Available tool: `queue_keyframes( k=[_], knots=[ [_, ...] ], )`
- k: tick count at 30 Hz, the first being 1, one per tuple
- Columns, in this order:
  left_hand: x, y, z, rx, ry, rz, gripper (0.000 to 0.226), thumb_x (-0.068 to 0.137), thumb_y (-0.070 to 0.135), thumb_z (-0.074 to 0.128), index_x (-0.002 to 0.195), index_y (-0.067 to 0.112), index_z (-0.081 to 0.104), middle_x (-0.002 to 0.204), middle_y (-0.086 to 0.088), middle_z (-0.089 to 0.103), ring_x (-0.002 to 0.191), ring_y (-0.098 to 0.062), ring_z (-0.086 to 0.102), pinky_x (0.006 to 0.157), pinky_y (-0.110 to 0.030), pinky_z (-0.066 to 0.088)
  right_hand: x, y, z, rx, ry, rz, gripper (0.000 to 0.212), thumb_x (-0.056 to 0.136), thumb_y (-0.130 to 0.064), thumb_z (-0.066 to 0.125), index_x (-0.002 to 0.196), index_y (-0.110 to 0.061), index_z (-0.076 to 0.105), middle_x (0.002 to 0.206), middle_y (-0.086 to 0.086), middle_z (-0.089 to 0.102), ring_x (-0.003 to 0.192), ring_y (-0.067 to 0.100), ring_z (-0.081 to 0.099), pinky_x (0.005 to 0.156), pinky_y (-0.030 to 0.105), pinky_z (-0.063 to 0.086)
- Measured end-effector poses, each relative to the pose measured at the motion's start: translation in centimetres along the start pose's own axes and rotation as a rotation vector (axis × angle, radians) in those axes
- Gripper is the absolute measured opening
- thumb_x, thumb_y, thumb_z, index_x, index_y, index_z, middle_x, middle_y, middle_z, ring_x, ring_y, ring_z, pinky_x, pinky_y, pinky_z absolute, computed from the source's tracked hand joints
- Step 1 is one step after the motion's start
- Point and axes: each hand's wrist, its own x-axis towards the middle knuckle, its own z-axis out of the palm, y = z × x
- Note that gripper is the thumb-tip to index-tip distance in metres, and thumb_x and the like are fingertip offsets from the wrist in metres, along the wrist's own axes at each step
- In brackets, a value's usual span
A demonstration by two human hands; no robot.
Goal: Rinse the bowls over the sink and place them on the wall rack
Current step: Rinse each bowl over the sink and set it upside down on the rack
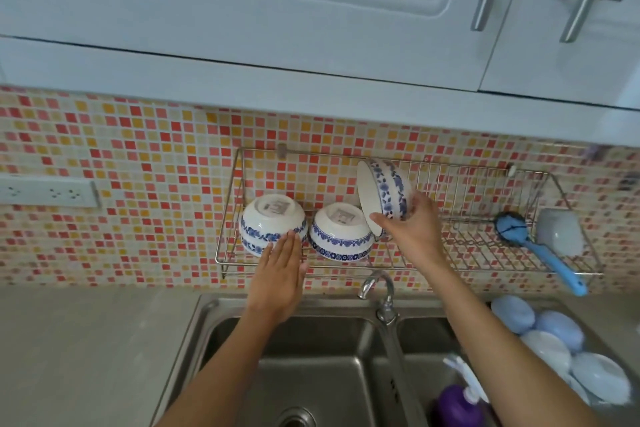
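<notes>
bowls: two (273, 224) (341, 236) sit upside down, side by side on the wall rack (485, 253); a third bowl (384, 189) is tilted on edge above it
right hand (415, 229): my fingers curl round the tilted bowl's rim
left hand (277, 274): my fingers straight, together, tips touching the leftmost bowl
around: blue brush (540, 246) and white cup (559, 230) at the rack's right end; faucet (379, 291) over the sink (329, 374) below

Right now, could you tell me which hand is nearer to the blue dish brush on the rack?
Right. The right hand grips a tilted bowl mid-rack, left of the brush; the left hand is farther left.
</notes>
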Motion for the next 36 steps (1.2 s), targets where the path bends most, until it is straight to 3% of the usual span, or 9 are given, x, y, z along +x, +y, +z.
queue_keyframes(
  k=[4,10,14,18,22,36],
  knots=[
    [-0.1,0.1,0.1,0.005,0.005,0.0,0.088,0.071,0.059,-0.037,0.146,0.017,-0.017,0.153,0.001,-0.023,0.141,-0.015,-0.023,0.112,-0.031,-0.017,0.3,0.4,2.1,-0.207,-0.049,-0.214,0.089,0.066,-0.03,0.088,0.138,-0.011,0.039,0.13,0.005,0.036,0.109,0.009,0.041,0.098,0.018,0.038],
    [0.1,0.1,0.0,0.043,0.008,-0.017,0.063,0.091,0.05,-0.011,0.144,0.016,-0.02,0.152,-0.001,-0.026,0.14,-0.016,-0.026,0.112,-0.033,-0.019,0.3,2.3,5.0,-0.507,-0.183,-0.412,0.093,0.077,-0.019,0.079,0.15,-0.006,0.021,0.146,0.015,0.027,0.135,0.028,0.035,0.109,0.038,0.042],
    [-0.2,0.1,0.3,0.045,0.023,-0.019,0.06,0.095,0.048,-0.004,0.144,0.016,-0.018,0.153,0.0,-0.025,0.14,-0.016,-0.026,0.112,-0.032,-0.019,-0.1,3.7,6.1,-0.626,-0.26,-0.516,0.095,0.078,-0.02,0.079,0.15,-0.003,0.019,0.149,0.018,0.026,0.138,0.032,0.033,0.103,0.045,0.047],
    [-0.1,0.0,0.3,0.041,0.034,-0.021,0.06,0.095,0.048,-0.004,0.145,0.017,-0.018,0.153,0.0,-0.025,0.14,-0.015,-0.026,0.112,-0.032,-0.019,0.5,3.5,6.5,-0.651,-0.293,-0.504,0.098,0.076,-0.025,0.081,0.149,-0.003,0.02,0.149,0.016,0.026,0.137,0.031,0.034,0.105,0.042,0.045],
    [0.1,-0.2,0.4,0.047,0.04,-0.023,0.062,0.093,0.048,-0.006,0.145,0.017,-0.017,0.154,0.001,-0.023,0.141,-0.015,-0.024,0.112,-0.032,-0.018,1.2,3.0,6.9,-0.669,-0.344,-0.485,0.102,0.074,-0.03,0.083,0.149,-0.005,0.019,0.148,0.015,0.024,0.134,0.031,0.036,0.097,0.043,0.051],
    [0.1,-0.2,0.7,0.044,0.01,-0.02,0.07,0.083,0.053,-0.019,0.144,0.018,-0.017,0.153,0.002,-0.021,0.142,-0.014,-0.022,0.113,-0.032,-0.016,0.4,3.4,7.2,-0.703,-0.407,-0.511,0.096,0.082,-0.02,0.075,0.152,-0.007,0.012,0.154,0.013,0.019,0.141,0.029,0.026,0.1,0.04,0.049]
  ],
)
